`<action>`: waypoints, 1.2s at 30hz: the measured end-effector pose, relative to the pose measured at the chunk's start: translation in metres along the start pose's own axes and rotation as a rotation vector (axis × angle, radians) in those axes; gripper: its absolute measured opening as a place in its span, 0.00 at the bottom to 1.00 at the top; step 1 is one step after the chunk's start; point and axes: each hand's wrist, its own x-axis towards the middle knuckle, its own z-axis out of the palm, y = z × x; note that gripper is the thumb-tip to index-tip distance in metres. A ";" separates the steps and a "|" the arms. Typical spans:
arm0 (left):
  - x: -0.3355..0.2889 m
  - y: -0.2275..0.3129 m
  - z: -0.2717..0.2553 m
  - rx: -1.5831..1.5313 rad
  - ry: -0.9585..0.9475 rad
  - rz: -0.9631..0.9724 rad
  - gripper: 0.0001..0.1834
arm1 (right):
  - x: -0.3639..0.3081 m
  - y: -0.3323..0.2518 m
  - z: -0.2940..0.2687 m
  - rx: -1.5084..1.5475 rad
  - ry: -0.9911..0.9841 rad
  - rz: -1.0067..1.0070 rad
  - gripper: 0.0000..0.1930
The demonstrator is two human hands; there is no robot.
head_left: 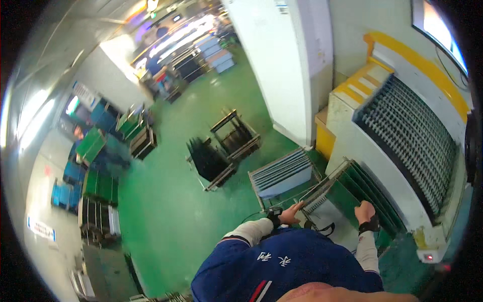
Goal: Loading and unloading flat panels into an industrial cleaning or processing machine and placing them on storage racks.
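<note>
A metal rack stands close in front of me, with several thin green panels upright in it, side by side. My right hand is closed on the upper edge of one green panel. At the rack's near left corner, my left hand has its fingers closed around the frame rail. Both wrists wear black bands. A toothed slot strip shows inside the rack between my hands, above a pale surface.
Left of this rack stands another rack of pale blue panels. Two dark racks sit farther off on the green floor. A slotted machine bed rises at right, beside a white column. A person is among racks at far left.
</note>
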 end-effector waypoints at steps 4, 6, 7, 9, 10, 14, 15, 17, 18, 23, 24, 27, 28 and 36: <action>0.002 -0.015 0.015 0.000 0.086 0.106 0.57 | 0.005 -0.005 0.000 -0.056 0.010 -0.010 0.12; 0.002 -0.019 0.019 -0.012 0.083 0.091 0.58 | 0.003 -0.014 -0.013 -0.049 -0.099 0.055 0.16; 0.004 -0.023 0.021 -0.017 0.098 0.122 0.58 | 0.004 -0.013 -0.012 -0.054 -0.100 0.048 0.16; 0.004 -0.023 0.022 -0.025 0.116 0.151 0.58 | 0.004 -0.009 -0.009 -0.062 -0.104 0.048 0.17; 0.005 -0.023 0.022 -0.018 0.119 0.160 0.58 | 0.004 -0.008 -0.008 -0.064 -0.104 0.042 0.17; 0.008 -0.020 0.026 -0.011 0.098 0.123 0.58 | 0.003 0.004 0.001 -0.069 -0.038 0.010 0.15; 0.009 -0.020 0.026 -0.014 0.102 0.121 0.58 | 0.004 0.007 0.005 -0.061 0.028 -0.034 0.13; 0.008 -0.015 0.026 -0.049 0.085 0.091 0.58 | 0.005 0.009 0.007 -0.073 0.000 -0.015 0.13; 0.006 -0.012 0.025 -0.053 0.091 0.088 0.58 | 0.006 0.008 0.006 -0.083 -0.027 0.011 0.14; 0.004 -0.004 0.022 -0.033 0.092 0.076 0.58 | 0.000 0.008 0.002 -0.071 -0.010 -0.009 0.15; 0.005 -0.004 0.023 -0.037 0.099 0.074 0.58 | -0.001 0.005 -0.001 -0.070 -0.016 0.008 0.15; 0.006 -0.005 0.025 -0.039 0.110 0.087 0.58 | -0.005 -0.002 -0.012 -0.076 -0.068 -0.006 0.15; 0.007 -0.005 0.025 -0.045 0.099 0.090 0.58 | -0.004 0.000 -0.009 -0.079 -0.067 -0.008 0.15; 0.011 -0.016 0.031 -0.062 0.100 0.081 0.59 | -0.010 -0.013 -0.023 -0.082 -0.157 0.020 0.19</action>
